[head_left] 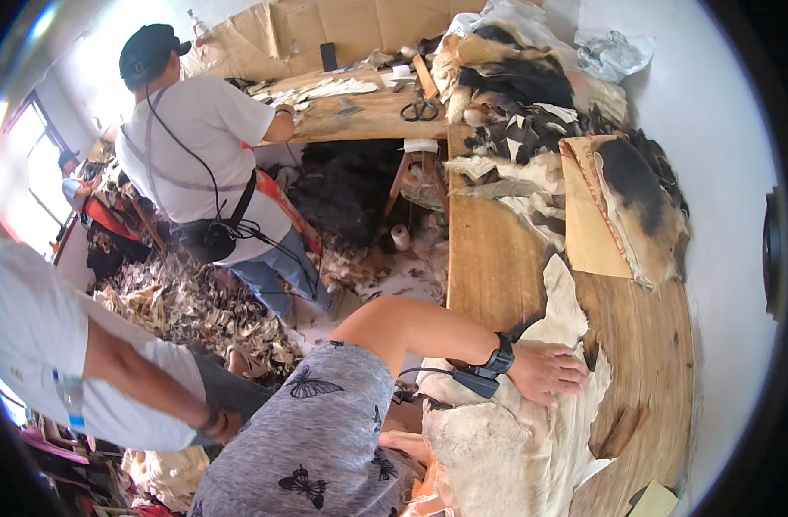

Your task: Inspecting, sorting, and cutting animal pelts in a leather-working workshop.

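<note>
My left arm, in a grey sleeve with dark butterflies, reaches to the right across the work table. My left hand (549, 374) lies flat, palm down, on a pale cream hide (488, 439), with its fingers stretched out and a black wristwatch (499, 355) at the wrist. The hide spreads over the wooden table (497, 258), its edges ragged, and an upper strip (559, 306) of pale skin reaches away from me. My right hand does not show. Below my sleeve is a patch of orange cloth (430, 487).
Beyond my hand rest a tan sheet with a fur piece (639, 202) and a heap of furs (514, 86). Black-handled scissors (420, 110) lie on the far table. One person in white (196, 146) stands there; another person (101, 353) is close on my left. Scraps (187, 302) cover the floor.
</note>
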`<state>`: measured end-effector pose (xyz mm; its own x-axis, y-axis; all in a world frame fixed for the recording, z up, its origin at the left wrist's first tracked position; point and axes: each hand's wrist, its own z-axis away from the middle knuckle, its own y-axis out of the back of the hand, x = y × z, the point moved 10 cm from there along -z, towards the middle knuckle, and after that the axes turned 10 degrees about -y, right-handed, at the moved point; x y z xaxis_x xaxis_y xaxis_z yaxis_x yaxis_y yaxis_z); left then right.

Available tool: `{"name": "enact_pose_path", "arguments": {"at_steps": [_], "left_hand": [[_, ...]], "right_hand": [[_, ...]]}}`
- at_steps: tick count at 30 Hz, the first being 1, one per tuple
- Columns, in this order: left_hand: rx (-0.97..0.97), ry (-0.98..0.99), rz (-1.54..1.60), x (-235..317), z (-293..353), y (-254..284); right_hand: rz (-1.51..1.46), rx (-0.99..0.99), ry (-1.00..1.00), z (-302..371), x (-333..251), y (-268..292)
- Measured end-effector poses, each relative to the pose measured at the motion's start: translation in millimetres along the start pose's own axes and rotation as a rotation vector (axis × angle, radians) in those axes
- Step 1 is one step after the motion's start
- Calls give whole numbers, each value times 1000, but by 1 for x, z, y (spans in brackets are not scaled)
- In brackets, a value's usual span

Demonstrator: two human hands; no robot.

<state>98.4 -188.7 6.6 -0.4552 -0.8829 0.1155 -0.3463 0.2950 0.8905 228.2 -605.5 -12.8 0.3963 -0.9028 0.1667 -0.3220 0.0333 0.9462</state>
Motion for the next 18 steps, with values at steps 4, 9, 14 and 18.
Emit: {"name": "enact_pose_path", "arguments": {"at_steps": [4, 9, 14, 18], "left_hand": [[3, 1, -18, 0, -1, 2], [-4, 5, -15, 1, 0, 4], [-63, 38, 0, 2, 7, 5], [-68, -2, -15, 6, -10, -2]], "right_hand": [[-8, 2, -16, -1, -2, 0], [-21, 3, -32, -3, -6, -2], [-42, -16, -47, -1, -11, -11], [-4, -23, -116, 31, 19, -7]]}}
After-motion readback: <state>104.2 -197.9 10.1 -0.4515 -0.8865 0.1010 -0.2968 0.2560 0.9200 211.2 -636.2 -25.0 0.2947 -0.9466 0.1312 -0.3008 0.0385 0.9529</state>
